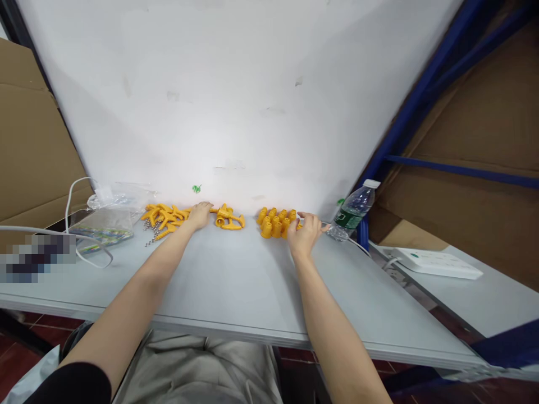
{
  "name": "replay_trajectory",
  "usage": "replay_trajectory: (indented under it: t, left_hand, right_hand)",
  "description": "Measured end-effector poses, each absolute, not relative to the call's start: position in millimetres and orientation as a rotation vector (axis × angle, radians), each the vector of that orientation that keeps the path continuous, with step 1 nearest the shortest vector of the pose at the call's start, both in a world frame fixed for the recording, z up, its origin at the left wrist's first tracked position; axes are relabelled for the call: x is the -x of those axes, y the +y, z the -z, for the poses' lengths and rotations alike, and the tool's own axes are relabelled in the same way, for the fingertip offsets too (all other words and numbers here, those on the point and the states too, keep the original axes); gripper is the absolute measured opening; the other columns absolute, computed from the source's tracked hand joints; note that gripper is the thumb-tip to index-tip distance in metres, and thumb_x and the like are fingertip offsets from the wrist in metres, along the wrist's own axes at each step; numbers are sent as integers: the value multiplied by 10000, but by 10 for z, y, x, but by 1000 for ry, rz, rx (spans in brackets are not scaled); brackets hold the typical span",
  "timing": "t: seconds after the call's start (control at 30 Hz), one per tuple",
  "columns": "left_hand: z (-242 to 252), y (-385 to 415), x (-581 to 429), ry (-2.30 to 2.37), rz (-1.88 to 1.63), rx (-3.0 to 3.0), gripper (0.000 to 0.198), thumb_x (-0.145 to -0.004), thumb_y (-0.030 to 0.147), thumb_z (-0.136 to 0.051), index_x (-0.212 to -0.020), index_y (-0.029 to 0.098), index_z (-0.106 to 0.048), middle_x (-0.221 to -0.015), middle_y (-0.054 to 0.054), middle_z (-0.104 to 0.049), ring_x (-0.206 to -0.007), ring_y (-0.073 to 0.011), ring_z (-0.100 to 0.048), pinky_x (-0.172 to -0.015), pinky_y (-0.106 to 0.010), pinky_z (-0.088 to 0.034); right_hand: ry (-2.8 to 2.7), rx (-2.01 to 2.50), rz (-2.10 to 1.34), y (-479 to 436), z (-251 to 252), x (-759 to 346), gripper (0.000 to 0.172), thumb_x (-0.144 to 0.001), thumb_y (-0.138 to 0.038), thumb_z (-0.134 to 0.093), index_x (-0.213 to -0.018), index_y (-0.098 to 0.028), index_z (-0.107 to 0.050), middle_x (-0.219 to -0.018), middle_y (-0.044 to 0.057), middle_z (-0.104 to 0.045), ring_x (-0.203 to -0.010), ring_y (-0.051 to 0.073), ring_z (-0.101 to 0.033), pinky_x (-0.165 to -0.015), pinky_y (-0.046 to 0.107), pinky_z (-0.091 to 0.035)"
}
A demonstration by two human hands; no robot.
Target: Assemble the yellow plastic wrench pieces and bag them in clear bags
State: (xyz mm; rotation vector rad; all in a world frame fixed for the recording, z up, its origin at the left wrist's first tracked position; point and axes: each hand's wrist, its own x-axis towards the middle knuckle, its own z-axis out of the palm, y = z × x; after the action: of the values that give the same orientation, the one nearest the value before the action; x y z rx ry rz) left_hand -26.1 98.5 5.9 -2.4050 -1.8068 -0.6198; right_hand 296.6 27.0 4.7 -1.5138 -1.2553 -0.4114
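Directly to the left of the right hand (307, 231), yellow flared cups (277, 229) stand in close rows on the grey table (236, 280). The right hand's fingers are partly spread at the nearest cups; whether they grip one cannot be told. The left hand (201, 214) lies at the right edge of a heap of yellow handles with metal spirals (166, 215); its fingertips are turned away, so its grasp cannot be determined. Just right of the left hand, between both hands, lie yellow frame-shaped pieces (225, 214). Beyond the right hand, to its right, is a clear bottle (353, 213).
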Motion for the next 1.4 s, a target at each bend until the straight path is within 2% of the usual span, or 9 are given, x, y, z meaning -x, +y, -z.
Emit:
replay_trajectory:
  t: [0.13,0.3,0.43,0.57,0.67,0.83,1.0,1.23,1.4]
  left_hand:
    - [-46,1206,120,-2007,376,2461,618,-809,51,-415,-1411,191,-441,-1500,-115,-414,-1399,-257,-348,-1123,-441,-302]
    - [3,1351,10,-2061,355,2444,419,-826,144,-498,-1222,223,-610,-1303,-134,-596,-1278,-290,-473,-1059,-488,-353]
    - [51,1381,-43,-2041,432,2458,309,-829,154,-521,-1087,212,-681,-1151,-124,-672,-1176,-280,-548,-1005,-438,-405]
    - [-14,1421,-28,-2012,597,2474,329,-846,156,-510,-1135,191,-664,-1128,-98,-684,-1076,-225,-610,-929,-324,-461]
    - [-168,1442,-7,-2038,886,2373,329,-872,146,-454,-1145,120,-636,-1137,-123,-668,-1055,-211,-612,-929,-325,-469]
    - [-445,1279,-34,-2062,2150,2013,151,-822,207,-583,-932,136,-658,-989,-77,-684,-954,-188,-640,-872,-325,-514]
    - [-520,805,-131,-1989,2863,1861,194,-807,216,-640,-988,148,-637,-958,-61,-663,-880,-151,-648,-841,-336,-545]
    - [-334,69,-205,-1750,3165,2196,306,-764,236,-711,-1054,164,-646,-972,-75,-681,-945,-177,-674,-907,-383,-535]
    - [-189,-45,-121,-1752,2812,2356,471,-811,298,-669,-1261,206,-563,-1065,-86,-669,-910,-171,-670,-822,-337,-562]
  right_hand:
    - [-1311,1451,469,254,-53,-2934,235,-828,-180,-395,-958,-173,-591,-974,125,-605,-979,278,-530,-996,551,-297]
    - [-1345,1337,526,275,-35,-2921,214,-822,-179,-412,-945,-190,-587,-954,101,-612,-957,261,-544,-1005,543,-297]
    - [-1343,1294,501,276,-36,-2894,211,-819,-179,-413,-939,-194,-587,-974,104,-617,-973,264,-547,-1012,551,-290]
    - [-1355,1280,465,265,-44,-2869,217,-815,-188,-415,-942,-191,-592,-988,116,-624,-984,273,-549,-1019,571,-279]
    - [-1363,1268,463,266,-41,-2861,224,-820,-191,-406,-939,-194,-596,-995,119,-630,-995,279,-553,-1027,588,-266]
    - [-1449,1214,475,262,-29,-2778,221,-848,-194,-413,-940,-197,-613,-990,117,-646,-985,277,-569,-1063,624,-212]
    - [-1704,1102,410,172,-32,-2471,259,-918,-268,-427,-1084,-194,-612,-1069,131,-658,-1062,283,-578,-1111,630,-147]
    - [-2059,992,167,7,-6,-1951,430,-966,-425,-385,-1323,-208,-488,-1250,155,-621,-1171,296,-547,-1129,640,-133]
    - [-2127,984,178,38,58,-1905,343,-971,-357,-370,-1205,-216,-577,-1089,130,-688,-1062,296,-595,-1104,666,-159]
